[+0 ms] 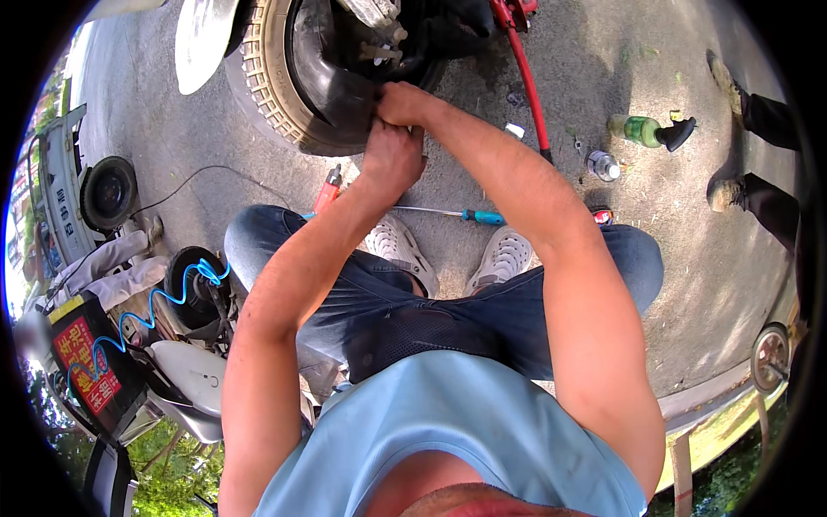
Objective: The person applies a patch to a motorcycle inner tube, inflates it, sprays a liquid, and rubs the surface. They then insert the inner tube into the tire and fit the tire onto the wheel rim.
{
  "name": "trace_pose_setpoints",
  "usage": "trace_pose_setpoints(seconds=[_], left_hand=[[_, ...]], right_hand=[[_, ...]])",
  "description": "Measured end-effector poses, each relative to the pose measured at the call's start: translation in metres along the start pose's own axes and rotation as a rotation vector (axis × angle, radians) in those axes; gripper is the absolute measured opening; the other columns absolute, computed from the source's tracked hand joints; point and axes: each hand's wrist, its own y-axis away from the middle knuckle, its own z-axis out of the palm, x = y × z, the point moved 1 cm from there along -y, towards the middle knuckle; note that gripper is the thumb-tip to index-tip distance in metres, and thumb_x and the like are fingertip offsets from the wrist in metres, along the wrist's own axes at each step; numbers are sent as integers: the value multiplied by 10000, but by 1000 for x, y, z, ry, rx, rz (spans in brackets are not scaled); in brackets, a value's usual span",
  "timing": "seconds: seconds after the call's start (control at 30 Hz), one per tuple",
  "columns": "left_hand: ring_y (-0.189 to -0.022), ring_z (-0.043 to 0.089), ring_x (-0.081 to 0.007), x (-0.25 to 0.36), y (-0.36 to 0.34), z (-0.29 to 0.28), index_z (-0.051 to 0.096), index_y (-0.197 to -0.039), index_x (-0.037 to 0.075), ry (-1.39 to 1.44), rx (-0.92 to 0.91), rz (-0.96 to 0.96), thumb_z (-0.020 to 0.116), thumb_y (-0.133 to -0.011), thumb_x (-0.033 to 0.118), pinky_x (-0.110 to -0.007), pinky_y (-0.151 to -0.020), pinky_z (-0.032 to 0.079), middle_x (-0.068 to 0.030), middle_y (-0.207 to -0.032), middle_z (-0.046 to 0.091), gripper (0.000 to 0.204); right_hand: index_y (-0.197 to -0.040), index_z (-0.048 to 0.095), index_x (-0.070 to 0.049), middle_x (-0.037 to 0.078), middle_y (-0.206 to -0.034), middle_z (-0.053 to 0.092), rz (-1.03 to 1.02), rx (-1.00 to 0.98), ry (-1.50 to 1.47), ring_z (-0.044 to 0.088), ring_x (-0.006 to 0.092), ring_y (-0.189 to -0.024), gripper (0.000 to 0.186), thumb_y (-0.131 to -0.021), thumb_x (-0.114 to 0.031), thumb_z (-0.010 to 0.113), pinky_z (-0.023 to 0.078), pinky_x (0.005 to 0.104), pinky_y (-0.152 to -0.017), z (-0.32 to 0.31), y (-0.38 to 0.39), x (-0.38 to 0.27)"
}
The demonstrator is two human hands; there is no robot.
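A wheel with a tan, blocky-tread tyre (pixel 263 82) stands ahead of me. A black rubber inner tube (pixel 343 102) bulges out along its side. My right hand (pixel 405 105) is closed on the tube's near edge, its fingertips partly hidden against the rubber. Just below it, touching it, my left hand (pixel 394 157) is curled against the same edge; what its fingers pinch is mostly out of sight. On the ground between my shoes and the wheel lie a teal-handled screwdriver (pixel 482 217) with a long shaft and a red-orange tool (pixel 327 191).
A red bar (pixel 530 86) slants down on the right. Beyond it lie a clear bottle (pixel 603 165) and a green bottle (pixel 639 130). A person's dark trouser legs (pixel 769 121) stand far right. Leftward are a loose wheel (pixel 108 193), another person's legs (pixel 121 274) and a blue coiled hose (pixel 152 310).
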Motion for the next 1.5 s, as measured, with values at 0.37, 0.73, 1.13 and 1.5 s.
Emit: trace_pose_setpoints(seconds=[0.37, 0.73, 1.13, 1.5], left_hand=[[-1116, 688, -347, -1, -11, -28, 574, -1316, 26, 149, 138, 39, 808, -804, 410, -469, -929, 550, -214, -1260, 660, 681], [-1220, 568, -347, 7, -18, -7, 558, -1338, 27, -34, 118, 125, 657, -900, 347, -487, -1066, 419, -202, -1252, 629, 551], [-1230, 625, -322, -9, -32, -21, 607, -1353, 111, 191, -18, 38, 762, -842, 415, -464, -1008, 500, -136, -1326, 653, 614], [-1109, 636, -374, -15, -37, -49, 557, -1218, -9, 187, -104, -141, 823, -817, 405, -472, -913, 573, -198, -1180, 636, 635]], right_hand=[[-1159, 719, -42, 204, -1272, 682, -400, 311, 104, 639, 369, -1190, 415, -764, -158, 771, 535, 470, -952, -60, 48, -33], [-1066, 771, -100, 160, -1028, 763, 29, 95, 0, 729, 336, -1003, 315, -800, -265, 746, 572, 454, -871, -30, 9, -37], [-1182, 751, -35, 154, -1180, 748, -105, -317, -113, 673, 262, -1121, 415, -920, -348, 677, 484, 350, -1007, -38, 0, -27], [-1625, 255, -336, 221, -1046, 745, 178, 365, 223, 701, 435, -1032, 799, -937, -271, 655, 564, 513, -914, -71, 29, 90]])
